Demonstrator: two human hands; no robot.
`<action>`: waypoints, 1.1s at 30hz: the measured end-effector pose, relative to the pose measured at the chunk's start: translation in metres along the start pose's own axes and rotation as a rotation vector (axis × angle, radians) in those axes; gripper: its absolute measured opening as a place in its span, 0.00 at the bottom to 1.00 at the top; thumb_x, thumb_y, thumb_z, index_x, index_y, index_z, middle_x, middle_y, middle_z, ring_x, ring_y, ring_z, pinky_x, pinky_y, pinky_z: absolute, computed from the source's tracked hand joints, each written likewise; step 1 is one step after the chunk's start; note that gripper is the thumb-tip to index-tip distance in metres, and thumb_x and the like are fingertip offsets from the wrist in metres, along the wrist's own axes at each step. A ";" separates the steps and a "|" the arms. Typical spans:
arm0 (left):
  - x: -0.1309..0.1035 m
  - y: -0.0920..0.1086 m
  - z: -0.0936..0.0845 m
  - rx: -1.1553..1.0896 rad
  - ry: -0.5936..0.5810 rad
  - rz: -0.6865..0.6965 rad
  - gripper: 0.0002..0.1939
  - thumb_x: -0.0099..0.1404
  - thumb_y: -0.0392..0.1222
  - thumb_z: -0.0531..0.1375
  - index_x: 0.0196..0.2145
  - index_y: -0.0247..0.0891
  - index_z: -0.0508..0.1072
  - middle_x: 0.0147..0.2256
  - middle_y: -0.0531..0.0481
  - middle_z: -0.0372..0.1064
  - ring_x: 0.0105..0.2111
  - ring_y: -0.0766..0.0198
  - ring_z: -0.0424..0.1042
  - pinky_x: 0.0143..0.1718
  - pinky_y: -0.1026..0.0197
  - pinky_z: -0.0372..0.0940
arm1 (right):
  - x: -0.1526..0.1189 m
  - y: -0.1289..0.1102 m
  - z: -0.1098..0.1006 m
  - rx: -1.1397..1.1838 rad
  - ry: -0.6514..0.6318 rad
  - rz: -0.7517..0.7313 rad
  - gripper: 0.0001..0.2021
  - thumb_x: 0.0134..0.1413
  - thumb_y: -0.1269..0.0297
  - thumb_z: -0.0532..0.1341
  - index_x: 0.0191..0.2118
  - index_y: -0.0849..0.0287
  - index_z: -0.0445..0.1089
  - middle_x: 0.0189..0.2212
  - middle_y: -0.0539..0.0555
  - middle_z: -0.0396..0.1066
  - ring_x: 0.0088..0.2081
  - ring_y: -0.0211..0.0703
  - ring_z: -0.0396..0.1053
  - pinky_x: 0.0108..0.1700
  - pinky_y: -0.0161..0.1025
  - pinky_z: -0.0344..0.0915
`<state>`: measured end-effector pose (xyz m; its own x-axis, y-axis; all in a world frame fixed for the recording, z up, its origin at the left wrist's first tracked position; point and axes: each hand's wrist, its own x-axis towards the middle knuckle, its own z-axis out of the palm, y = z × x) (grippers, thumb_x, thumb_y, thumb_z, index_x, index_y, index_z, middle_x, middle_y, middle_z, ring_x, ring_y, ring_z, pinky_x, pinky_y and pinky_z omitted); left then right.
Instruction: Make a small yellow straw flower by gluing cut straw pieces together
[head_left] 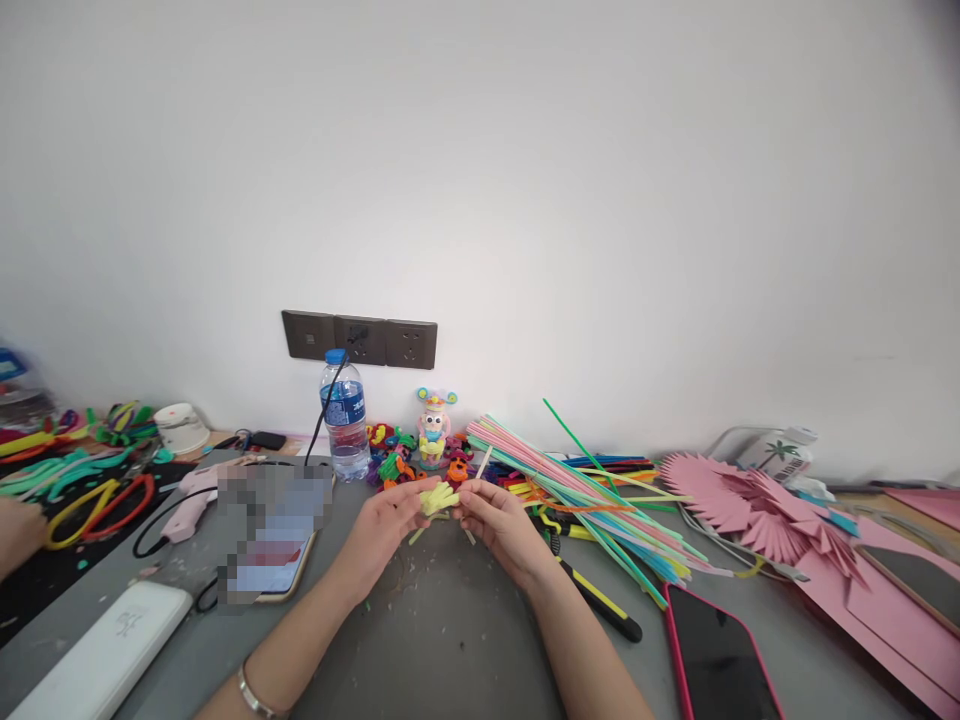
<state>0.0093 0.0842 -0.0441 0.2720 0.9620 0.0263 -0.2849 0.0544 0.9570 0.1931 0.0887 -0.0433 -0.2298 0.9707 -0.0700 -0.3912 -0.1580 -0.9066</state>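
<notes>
Pink edging frames a phone at the near right of the surface; a white power bank lies at the near left. Between and beyond them, the left hand and right hand pinch a fuzzy yellow piece from its 2 sides, thumbs and fingers closed on it, and a pale stem rises by the right fingers. Shaping seems partly done: the yellow lengths are already bunched side by side, but ends poke out beneath, so it looks unfinished; whether anything is fastened, I cannot tell. Right of the hands lies a cutter. Farther back, many straws lie loosely bundled, still straight, near a heap of coloured curls. Behind stand a figurine and a bottle, below 3 socket plates on the wall.
</notes>
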 end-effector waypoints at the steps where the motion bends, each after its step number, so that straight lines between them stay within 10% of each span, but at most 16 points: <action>1: 0.000 -0.001 0.000 0.038 0.001 0.030 0.21 0.56 0.50 0.66 0.45 0.37 0.77 0.51 0.40 0.72 0.49 0.51 0.70 0.46 0.55 0.67 | 0.000 0.000 0.000 -0.001 -0.001 0.004 0.14 0.39 0.56 0.73 0.29 0.60 0.74 0.24 0.51 0.71 0.27 0.37 0.68 0.30 0.32 0.62; 33: -0.001 -0.003 -0.003 0.031 0.040 0.080 0.26 0.59 0.42 0.65 0.54 0.39 0.66 0.54 0.40 0.70 0.56 0.52 0.66 0.57 0.53 0.62 | 0.005 0.012 0.011 -0.171 0.041 -0.230 0.14 0.40 0.54 0.72 0.27 0.58 0.72 0.23 0.49 0.70 0.27 0.40 0.66 0.33 0.37 0.63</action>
<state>0.0069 0.0836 -0.0480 0.2124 0.9728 0.0923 -0.2756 -0.0310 0.9608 0.1773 0.0895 -0.0504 -0.1146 0.9846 0.1317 -0.2722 0.0963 -0.9574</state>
